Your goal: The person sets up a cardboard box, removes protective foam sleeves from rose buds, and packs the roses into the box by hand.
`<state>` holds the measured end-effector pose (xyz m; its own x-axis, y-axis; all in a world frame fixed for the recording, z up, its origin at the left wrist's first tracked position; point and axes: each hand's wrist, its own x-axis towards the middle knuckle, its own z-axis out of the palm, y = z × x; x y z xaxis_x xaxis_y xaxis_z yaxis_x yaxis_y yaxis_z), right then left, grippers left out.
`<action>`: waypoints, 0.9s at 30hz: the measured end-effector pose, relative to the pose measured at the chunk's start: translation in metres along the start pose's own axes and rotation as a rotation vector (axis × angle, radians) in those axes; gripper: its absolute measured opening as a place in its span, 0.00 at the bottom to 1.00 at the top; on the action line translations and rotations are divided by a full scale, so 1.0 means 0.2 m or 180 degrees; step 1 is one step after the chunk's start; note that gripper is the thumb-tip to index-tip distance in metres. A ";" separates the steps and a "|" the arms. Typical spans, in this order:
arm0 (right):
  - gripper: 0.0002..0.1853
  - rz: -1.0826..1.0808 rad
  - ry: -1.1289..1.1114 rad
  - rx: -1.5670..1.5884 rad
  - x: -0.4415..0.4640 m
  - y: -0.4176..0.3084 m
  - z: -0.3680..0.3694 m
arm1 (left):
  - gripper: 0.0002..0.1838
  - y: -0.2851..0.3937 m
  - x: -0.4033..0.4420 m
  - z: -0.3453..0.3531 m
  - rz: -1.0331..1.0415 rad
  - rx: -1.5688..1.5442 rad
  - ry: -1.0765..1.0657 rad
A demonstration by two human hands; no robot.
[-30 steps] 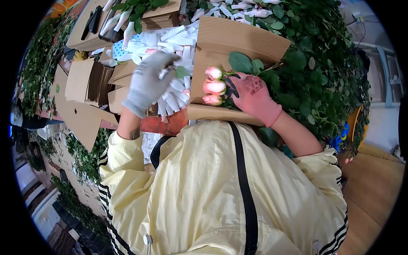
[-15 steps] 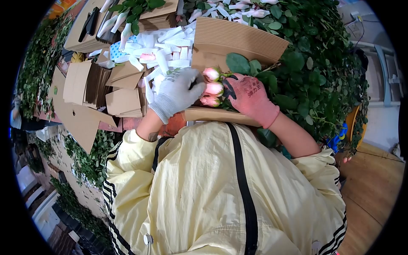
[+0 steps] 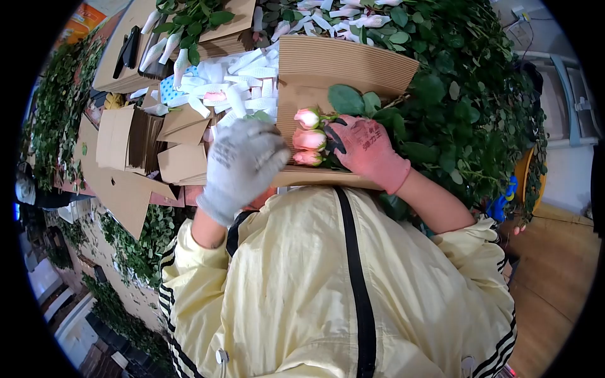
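Three pale pink roses (image 3: 309, 139) lie side by side on a sheet of corrugated cardboard (image 3: 346, 63), heads pointing left. My right hand (image 3: 367, 150), in a pink glove with dark fingertips, is closed on the rose stems just behind the heads. Green leaves (image 3: 346, 99) stick out above that hand. My left hand (image 3: 244, 165), in a grey-white glove, hovers just left of the roses, apart from them. Motion smears its fingers, so their grip does not show.
White foam sleeves (image 3: 242, 82) are heaped beyond my left hand. Stacked cardboard pieces (image 3: 115, 138) stand to the left, with netted rose buds (image 3: 171, 47) above them. Dense rose foliage (image 3: 447, 120) fills the right side, near a blue-handled tool (image 3: 502, 200).
My left hand has drawn back from the rose heads, leftward and toward my body. The right hand stays at the stems. The whole view has shifted slightly.
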<state>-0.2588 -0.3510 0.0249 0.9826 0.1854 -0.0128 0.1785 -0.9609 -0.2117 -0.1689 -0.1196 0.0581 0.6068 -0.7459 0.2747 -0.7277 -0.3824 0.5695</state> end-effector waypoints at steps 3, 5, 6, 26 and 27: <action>0.24 0.0130 -0.0352 0.0065 0.03 -0.02 -0.03 | 0.13 0.15 -0.03 0.03 0.0019 0.0093 -0.0412; 0.24 0.0229 -0.0580 0.0116 0.03 -0.03 -0.03 | 0.21 0.24 -0.01 0.09 0.0275 0.0535 -0.0645; 0.23 0.0122 -0.0354 0.0037 0.01 -0.03 -0.03 | 0.26 0.24 -0.02 0.14 0.0359 0.0585 -0.0967; 0.12 -0.0183 0.0147 -0.0329 0.07 0.04 -0.04 | 0.23 0.20 -0.05 0.22 0.0212 0.0361 -0.0667; 0.13 -0.0106 0.0163 -0.0237 0.08 0.04 -0.05 | 0.23 0.20 -0.05 0.22 0.0228 0.0370 -0.0646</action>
<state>-0.2411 -0.3582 0.0320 0.9771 0.2085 0.0433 0.2126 -0.9674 -0.1379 -0.2186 -0.1511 0.0429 0.4842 -0.8632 0.1433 -0.8056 -0.3759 0.4580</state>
